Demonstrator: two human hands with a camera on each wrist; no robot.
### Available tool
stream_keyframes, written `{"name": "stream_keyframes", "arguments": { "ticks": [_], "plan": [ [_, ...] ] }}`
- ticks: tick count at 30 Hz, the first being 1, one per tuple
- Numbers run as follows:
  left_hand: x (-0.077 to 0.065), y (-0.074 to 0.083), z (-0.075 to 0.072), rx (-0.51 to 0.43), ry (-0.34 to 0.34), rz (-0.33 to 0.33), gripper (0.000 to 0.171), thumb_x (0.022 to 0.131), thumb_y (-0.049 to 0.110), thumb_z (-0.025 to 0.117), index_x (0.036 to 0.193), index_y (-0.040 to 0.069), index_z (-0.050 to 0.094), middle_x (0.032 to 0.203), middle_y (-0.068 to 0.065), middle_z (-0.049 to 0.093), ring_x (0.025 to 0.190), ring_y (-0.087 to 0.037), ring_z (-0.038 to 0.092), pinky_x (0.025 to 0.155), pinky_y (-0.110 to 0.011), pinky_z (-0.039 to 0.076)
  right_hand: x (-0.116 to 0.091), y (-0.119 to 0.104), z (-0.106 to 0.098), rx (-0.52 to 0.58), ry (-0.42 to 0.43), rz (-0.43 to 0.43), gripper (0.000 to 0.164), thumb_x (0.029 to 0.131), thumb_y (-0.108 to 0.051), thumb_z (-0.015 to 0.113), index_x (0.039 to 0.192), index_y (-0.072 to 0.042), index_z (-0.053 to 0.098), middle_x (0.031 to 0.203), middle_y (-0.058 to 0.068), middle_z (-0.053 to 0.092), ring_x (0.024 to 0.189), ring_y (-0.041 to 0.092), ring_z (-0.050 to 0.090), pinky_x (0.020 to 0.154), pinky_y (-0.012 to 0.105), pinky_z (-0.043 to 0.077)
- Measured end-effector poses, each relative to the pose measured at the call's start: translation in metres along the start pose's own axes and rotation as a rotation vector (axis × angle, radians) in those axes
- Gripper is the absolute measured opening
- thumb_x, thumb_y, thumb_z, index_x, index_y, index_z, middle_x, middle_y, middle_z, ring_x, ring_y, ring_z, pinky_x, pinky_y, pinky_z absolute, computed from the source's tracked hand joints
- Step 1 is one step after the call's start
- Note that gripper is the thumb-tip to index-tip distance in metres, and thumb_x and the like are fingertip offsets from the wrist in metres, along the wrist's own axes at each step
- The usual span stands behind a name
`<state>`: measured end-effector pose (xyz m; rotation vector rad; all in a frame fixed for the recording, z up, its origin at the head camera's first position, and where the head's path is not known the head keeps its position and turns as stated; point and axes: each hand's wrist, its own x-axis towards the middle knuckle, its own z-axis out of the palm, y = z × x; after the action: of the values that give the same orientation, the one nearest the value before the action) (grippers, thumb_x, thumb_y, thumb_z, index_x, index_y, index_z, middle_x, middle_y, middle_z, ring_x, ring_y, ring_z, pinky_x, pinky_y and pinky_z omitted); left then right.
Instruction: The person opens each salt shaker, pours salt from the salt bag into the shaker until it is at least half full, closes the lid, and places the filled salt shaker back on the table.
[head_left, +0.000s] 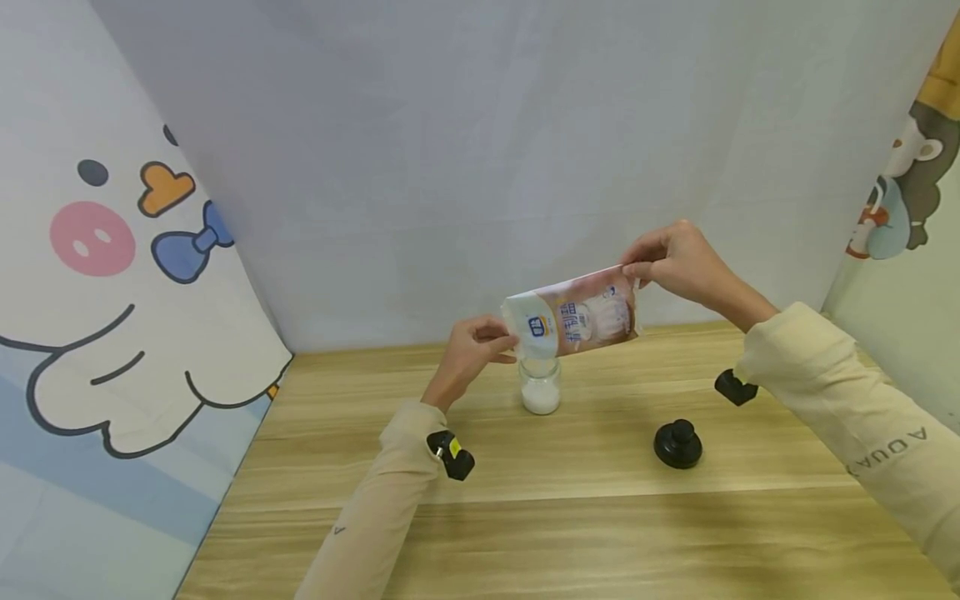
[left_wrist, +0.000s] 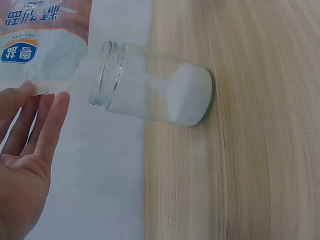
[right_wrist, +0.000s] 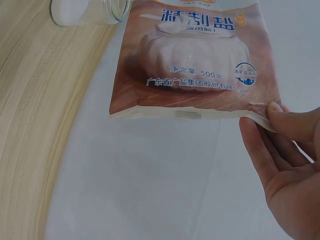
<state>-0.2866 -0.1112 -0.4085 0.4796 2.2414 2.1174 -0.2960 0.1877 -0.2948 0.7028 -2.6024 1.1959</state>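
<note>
Hands are holding apart from each other: the left hand [head_left: 468, 354] is pinching the lower corner of a printed packet [head_left: 573, 315], and the right hand [head_left: 686, 262] is pinching its upper corner. Between them the packet is slanting over the mouth of a glass jar [head_left: 541, 392], which is standing upright on the wooden table [head_left: 337, 467] and containing white grains [left_wrist: 190, 92]. Rightward, a black knobbed lid [head_left: 678, 450] is lying; behind, a pale cloth [head_left: 450, 167] is hanging.
</note>
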Motion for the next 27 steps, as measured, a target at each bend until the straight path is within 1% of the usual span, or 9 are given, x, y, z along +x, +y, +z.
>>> {"name": "stream_keyframes", "arguments": {
  "ticks": [8, 11, 15, 16, 17, 20, 22, 23, 27],
  "plan": [
    [0.0013, 0.0007, 0.0009, -0.005, 0.005, 0.001, 0.011, 0.087, 0.001, 0.066, 0.091, -0.008, 0.061, 0.089, -0.014, 0.065, 0.084, -0.025, 0.065, 0.075, -0.04, 0.06, 0.0004, -0.0003, -0.0013, -0.006, 0.003, 0.001, 0.009, 0.089, -0.003, 0.064, 0.09, 0.001, 0.072, 0.086, 0.015, 0.07, 0.069, 0.021, 0.066, 0.06, 0.024, 0.056],
    [0.0012, 0.0017, 0.0011, -0.007, 0.007, 0.001, 0.011, 0.087, 0.001, 0.066, 0.092, -0.008, 0.06, 0.09, -0.015, 0.065, 0.085, -0.026, 0.065, 0.076, -0.04, 0.06, 0.0006, -0.0002, -0.0014, -0.001, 0.007, -0.003, 0.009, 0.088, -0.003, 0.064, 0.09, 0.001, 0.072, 0.086, 0.015, 0.07, 0.069, 0.021, 0.066, 0.06, 0.024, 0.056],
    [0.0007, 0.0034, 0.0008, -0.01, 0.001, 0.003, 0.014, 0.087, 0.002, 0.067, 0.093, -0.009, 0.06, 0.093, -0.02, 0.064, 0.087, -0.028, 0.065, 0.077, -0.041, 0.06, 0.0007, -0.0011, -0.0016, 0.001, 0.013, -0.005, 0.009, 0.088, -0.003, 0.064, 0.09, 0.001, 0.072, 0.086, 0.015, 0.07, 0.068, 0.021, 0.066, 0.059, 0.024, 0.056],
    [-0.0005, 0.0067, 0.0011, -0.01, -0.004, -0.002, 0.015, 0.087, 0.002, 0.066, 0.094, -0.011, 0.06, 0.094, -0.023, 0.064, 0.088, -0.03, 0.064, 0.078, -0.042, 0.06, 0.0007, -0.0015, -0.0017, 0.001, 0.013, -0.004, 0.009, 0.088, -0.003, 0.064, 0.09, 0.001, 0.072, 0.086, 0.015, 0.07, 0.068, 0.021, 0.066, 0.059, 0.024, 0.056],
    [-0.0007, 0.0069, 0.001, -0.009, -0.006, -0.003, 0.017, 0.087, 0.002, 0.066, 0.094, -0.011, 0.059, 0.095, -0.024, 0.063, 0.089, -0.031, 0.064, 0.078, -0.042, 0.059, 0.0007, -0.0017, -0.0017, -0.003, 0.014, -0.005, 0.009, 0.088, -0.003, 0.064, 0.09, 0.001, 0.072, 0.086, 0.015, 0.07, 0.068, 0.021, 0.066, 0.059, 0.024, 0.056],
    [-0.0009, 0.0077, 0.0011, -0.005, -0.005, -0.006, 0.018, 0.088, 0.003, 0.066, 0.095, -0.012, 0.059, 0.097, -0.026, 0.063, 0.09, -0.033, 0.064, 0.079, -0.043, 0.059, 0.0006, -0.0027, -0.0021, -0.01, 0.014, -0.005, 0.009, 0.089, -0.003, 0.064, 0.09, 0.001, 0.072, 0.086, 0.015, 0.07, 0.069, 0.021, 0.066, 0.06, 0.024, 0.056],
    [-0.001, 0.0078, 0.001, -0.001, -0.001, -0.006, 0.018, 0.088, 0.003, 0.066, 0.094, -0.011, 0.059, 0.095, -0.024, 0.063, 0.089, -0.031, 0.064, 0.079, -0.042, 0.059, 0.0007, -0.0033, -0.0024, -0.013, 0.014, -0.004, 0.009, 0.089, -0.003, 0.064, 0.09, 0.001, 0.072, 0.086, 0.014, 0.07, 0.069, 0.021, 0.066, 0.06, 0.024, 0.056],
    [0.0, 0.005, 0.0007, -0.001, 0.005, 0.0, 0.017, 0.087, 0.004, 0.067, 0.093, -0.01, 0.06, 0.094, -0.022, 0.064, 0.088, -0.029, 0.064, 0.077, -0.041, 0.06, 0.0006, -0.0035, -0.0026, -0.014, 0.014, -0.003, 0.009, 0.089, -0.003, 0.064, 0.09, 0.001, 0.072, 0.086, 0.014, 0.07, 0.069, 0.021, 0.065, 0.06, 0.025, 0.056],
    [-0.0005, 0.006, 0.0008, -0.008, 0.009, 0.004, 0.013, 0.087, 0.002, 0.067, 0.092, -0.008, 0.061, 0.09, -0.016, 0.065, 0.085, -0.025, 0.065, 0.076, -0.04, 0.06, 0.0007, -0.0045, -0.0031, -0.012, 0.013, -0.006, 0.009, 0.088, -0.003, 0.064, 0.09, 0.001, 0.072, 0.086, 0.014, 0.07, 0.068, 0.02, 0.065, 0.06, 0.025, 0.055]
  ]
}}
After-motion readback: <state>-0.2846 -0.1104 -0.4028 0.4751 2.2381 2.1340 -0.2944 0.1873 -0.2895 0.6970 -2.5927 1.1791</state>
